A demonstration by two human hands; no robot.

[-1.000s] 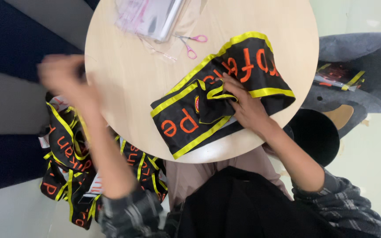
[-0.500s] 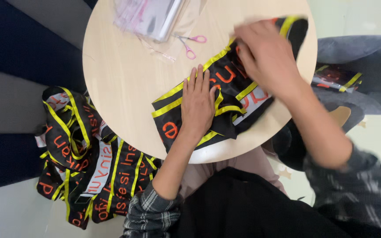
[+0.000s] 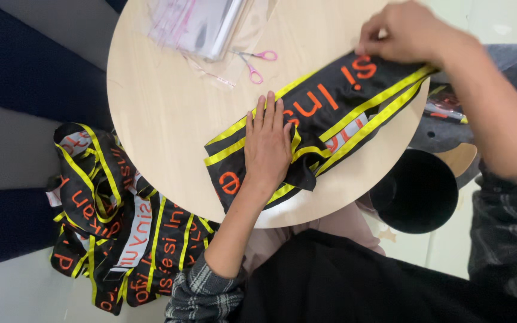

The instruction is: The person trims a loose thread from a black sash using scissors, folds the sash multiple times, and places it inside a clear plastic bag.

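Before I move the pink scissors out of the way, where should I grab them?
Take the scissors by the pink loops, coming from the right hand's side. The loops lie toward the sash; the closed blades point toward the plastic bags, with bare table around the handles.

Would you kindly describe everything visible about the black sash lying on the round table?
The sash is black fabric with yellow edge stripes and orange lettering. It lies diagonally on the round wooden table, partly folded near its lower end. The left hand presses flat on that end; the right hand pinches the far end at the table's edge.
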